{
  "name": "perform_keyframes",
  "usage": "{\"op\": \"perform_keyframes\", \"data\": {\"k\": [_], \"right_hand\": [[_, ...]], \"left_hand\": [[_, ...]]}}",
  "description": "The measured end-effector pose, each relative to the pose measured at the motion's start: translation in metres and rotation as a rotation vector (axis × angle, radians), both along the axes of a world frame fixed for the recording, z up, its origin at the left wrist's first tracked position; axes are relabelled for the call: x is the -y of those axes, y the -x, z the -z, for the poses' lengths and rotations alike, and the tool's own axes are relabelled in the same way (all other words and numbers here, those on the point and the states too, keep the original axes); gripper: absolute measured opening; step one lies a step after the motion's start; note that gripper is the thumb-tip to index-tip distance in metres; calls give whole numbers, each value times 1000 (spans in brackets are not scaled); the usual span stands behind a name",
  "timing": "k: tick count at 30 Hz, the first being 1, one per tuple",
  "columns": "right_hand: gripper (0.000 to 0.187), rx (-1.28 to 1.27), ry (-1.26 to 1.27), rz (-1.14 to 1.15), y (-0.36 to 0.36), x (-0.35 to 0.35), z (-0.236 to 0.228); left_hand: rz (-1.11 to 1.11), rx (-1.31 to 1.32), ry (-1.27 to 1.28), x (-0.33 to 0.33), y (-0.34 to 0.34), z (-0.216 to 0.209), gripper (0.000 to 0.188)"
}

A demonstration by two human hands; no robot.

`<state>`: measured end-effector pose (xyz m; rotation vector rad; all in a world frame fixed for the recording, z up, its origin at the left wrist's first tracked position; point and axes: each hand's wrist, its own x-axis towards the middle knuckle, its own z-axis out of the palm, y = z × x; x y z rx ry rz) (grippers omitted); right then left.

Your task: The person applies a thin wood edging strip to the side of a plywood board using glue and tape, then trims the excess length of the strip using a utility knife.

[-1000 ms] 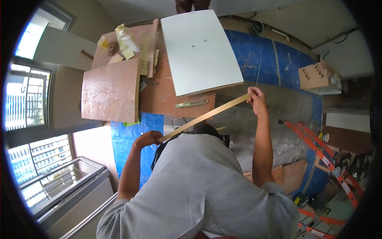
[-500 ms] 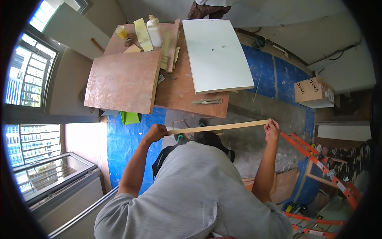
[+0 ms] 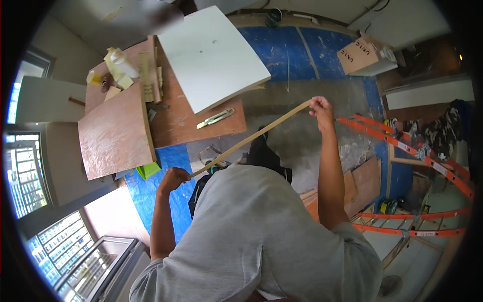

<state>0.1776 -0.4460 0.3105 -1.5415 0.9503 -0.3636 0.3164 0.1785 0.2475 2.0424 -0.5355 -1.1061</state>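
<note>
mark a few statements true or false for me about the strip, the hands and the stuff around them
1. The left hand and right hand hold the same strip. True.
2. The strip lies flat on the table. False: it is held up between the two hands, off the table.
3. The ladder is blue. False: the ladder is orange.
4. The cardboard box is at the upper right of the picture. True.

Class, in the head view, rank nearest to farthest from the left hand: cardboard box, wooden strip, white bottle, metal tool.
1. Wooden strip: in the left hand.
2. Metal tool: table's near side.
3. White bottle: table's far left.
4. Cardboard box: far right.
</note>
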Motion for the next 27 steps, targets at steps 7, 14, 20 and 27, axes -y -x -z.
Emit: {"op": "perform_keyframes", "data": {"k": [7,14,20,27], "right_hand": [[12,29,-8,-27,-11,134,19],[12,216,-130,-26,-24,305,37],[13,252,-94,-174,-49,409,3],[16,267,-260,-77,-140,410,22]], "left_hand": [[-28,52,-26,126,6,-20,3],[-82,153,-20,292,20,-40,10],[-36,154,86,375,14,-33,4],[-184,1,-114,420,1,-53,10]]}}
